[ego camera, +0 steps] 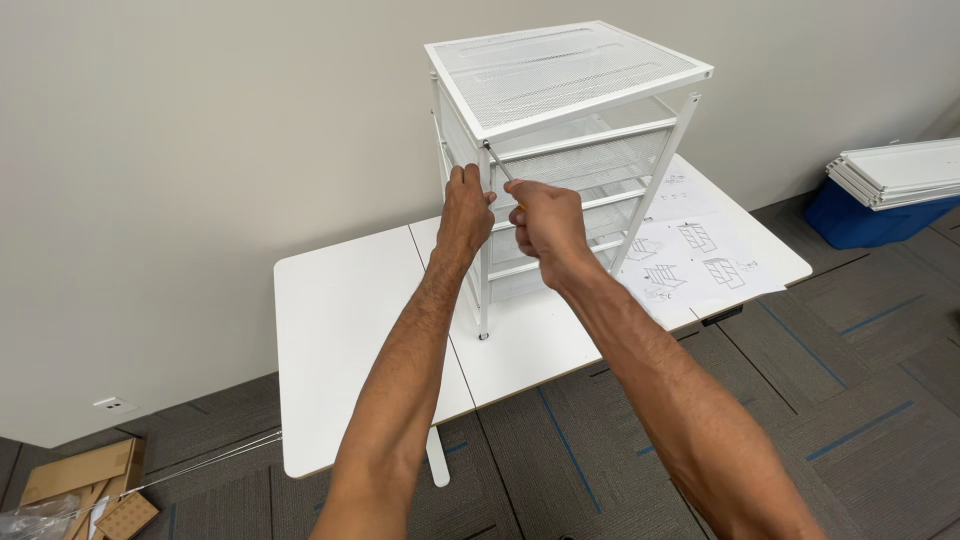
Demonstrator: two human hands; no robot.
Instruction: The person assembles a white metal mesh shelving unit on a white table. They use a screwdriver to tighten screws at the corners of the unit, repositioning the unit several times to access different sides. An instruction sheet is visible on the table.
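Both my arms are stretched out ahead of me, forearms rising from the near edge of the view and converging at the front corner post of a white wire drawer unit (570, 130). The unit stands upright on a white table (340, 330), towards the table's far side, with its mesh top panel uppermost and several mesh drawers stacked beneath.

My left hand (466, 212) is raised with the wrist straight, fingers curled and closed around the front corner post just below the top panel. The back of the hand faces me.

My right hand (546, 225) sits just right of the left, almost touching it, knuckles up and fingers clenched around the handle of a screwdriver (500, 163). The thin shaft runs up and to the left from my fist, its tip at the joint where the post meets the top frame. The handle itself is mostly hidden inside my grip.

To the right of the unit, printed instruction sheets (695, 255) lie flat on the table. On the carpet at far right, white panels (900, 170) rest on a blue bin (860, 220). At near left, on the floor, lie cardboard pieces (85, 485).
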